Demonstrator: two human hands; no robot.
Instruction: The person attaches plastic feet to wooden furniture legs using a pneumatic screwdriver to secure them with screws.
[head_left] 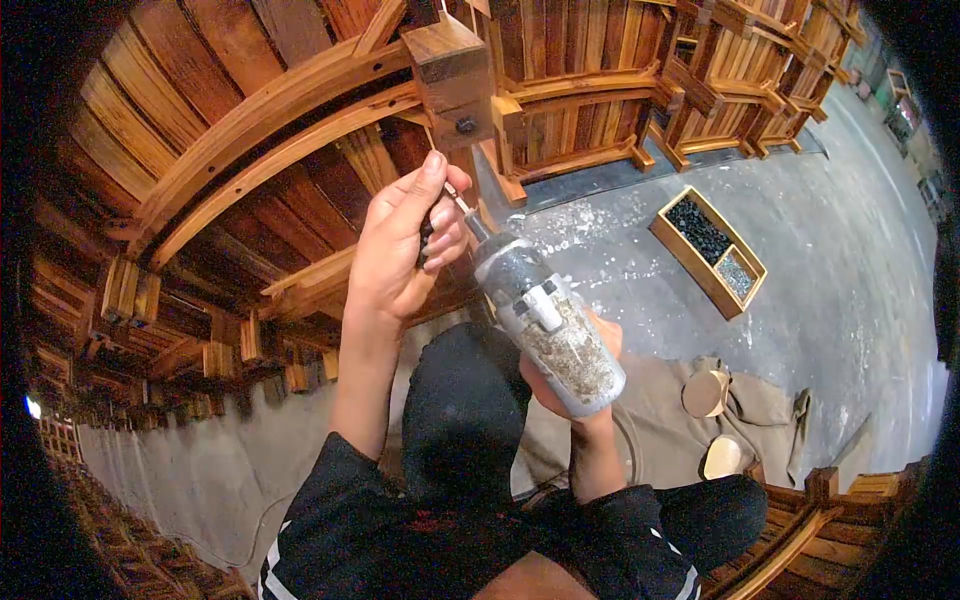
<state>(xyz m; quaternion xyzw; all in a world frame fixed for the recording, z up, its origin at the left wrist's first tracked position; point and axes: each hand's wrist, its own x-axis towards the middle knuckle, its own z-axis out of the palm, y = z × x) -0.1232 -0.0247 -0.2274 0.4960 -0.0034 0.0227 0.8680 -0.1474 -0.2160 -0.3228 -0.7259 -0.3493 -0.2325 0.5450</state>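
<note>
My right hand (606, 345) is wrapped round the body of a grey, dust-covered power screwdriver (565, 350), which tilts up and to the left. Its thin bit (462, 203) reaches my left hand (405, 235), whose thumb and forefinger are pinched at the bit's tip. Whatever sits at that tip is too small to make out. Small black parts (427, 235) show under the curled fingers of my left hand. Just beyond the fingertips is a square wooden leg end (452, 85), with a dark round spot (465, 125) on its face.
Slatted wooden furniture (270, 130) with curved rails rises ahead and left. On the grey floor, a two-part wooden box (697, 280) holds black pieces (698, 230) and small metal screws (737, 277). A brown cloth (660, 430) lies to the right, near two round pale pieces (705, 393).
</note>
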